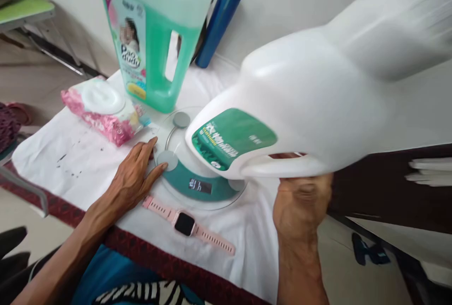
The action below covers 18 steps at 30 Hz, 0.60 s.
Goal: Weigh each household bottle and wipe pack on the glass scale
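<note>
My right hand is closed round the handle of a large white detergent bottle, which tilts over the right part of a round glass scale. The bottle carries a green label, and its upper part is smeared by motion. I cannot tell whether its lower end touches the glass. My left hand lies at the scale's left edge with fingers stretched and thumb apart, the thumb by a round metal pad. A small dark display is lit on the scale's teal band. In front lies a pink watch with its strap laid out.
Behind the scale stands a green liquid jug with a handle. A pink-and-white wipes pack lies to its left, and a blue cylinder leans by the wall. White cloth covers the table; dark shoes are on the floor.
</note>
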Available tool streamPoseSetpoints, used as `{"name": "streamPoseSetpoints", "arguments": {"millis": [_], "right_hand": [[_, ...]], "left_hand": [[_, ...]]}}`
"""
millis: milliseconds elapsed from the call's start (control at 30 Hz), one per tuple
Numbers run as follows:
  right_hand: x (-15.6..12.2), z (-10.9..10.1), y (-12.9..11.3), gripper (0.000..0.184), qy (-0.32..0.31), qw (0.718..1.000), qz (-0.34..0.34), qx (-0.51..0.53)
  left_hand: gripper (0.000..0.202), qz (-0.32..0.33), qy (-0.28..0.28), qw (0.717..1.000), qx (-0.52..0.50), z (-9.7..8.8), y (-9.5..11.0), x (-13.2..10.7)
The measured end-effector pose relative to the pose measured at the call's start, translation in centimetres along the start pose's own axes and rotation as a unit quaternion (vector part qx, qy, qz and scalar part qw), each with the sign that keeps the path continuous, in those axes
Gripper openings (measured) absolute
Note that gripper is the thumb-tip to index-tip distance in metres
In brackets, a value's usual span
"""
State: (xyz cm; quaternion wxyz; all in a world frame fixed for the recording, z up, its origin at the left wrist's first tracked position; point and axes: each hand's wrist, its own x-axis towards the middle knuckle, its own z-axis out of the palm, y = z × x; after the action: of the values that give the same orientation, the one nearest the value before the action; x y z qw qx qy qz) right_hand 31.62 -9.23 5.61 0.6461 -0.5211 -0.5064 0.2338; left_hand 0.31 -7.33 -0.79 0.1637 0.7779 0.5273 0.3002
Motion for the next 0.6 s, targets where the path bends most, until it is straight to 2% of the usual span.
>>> {"name": "streamPoseSetpoints", "arguments": {"millis": [100,200,400,600], "right_hand": [[1.1,1.2,-0.8,0.044,-0.033,0.999,0.016,0.017],[2.3,2.2,-2.0,0.047,-0.024,0.997,0.067,0.039],[3.7,2.6,-5.8,0.05,-0.038,0.989,0.135,0.036],[5.5,3.7,-4.6,0.063,0.048,0.992,0.081,0.088]], "left_hand": [[0.057,0.007,0.017,1.0,0.014,0.2,-0.2,0.1],[0.058,0.016,0.035,0.999,0.024,0.5,-0.8,0.1],[0.06,0.002,0.036,0.999,0.029,1.0,-1.4,0.2],[0.057,-0.008,0.027,0.999,0.024,0.6,-0.9,0.6]]}}
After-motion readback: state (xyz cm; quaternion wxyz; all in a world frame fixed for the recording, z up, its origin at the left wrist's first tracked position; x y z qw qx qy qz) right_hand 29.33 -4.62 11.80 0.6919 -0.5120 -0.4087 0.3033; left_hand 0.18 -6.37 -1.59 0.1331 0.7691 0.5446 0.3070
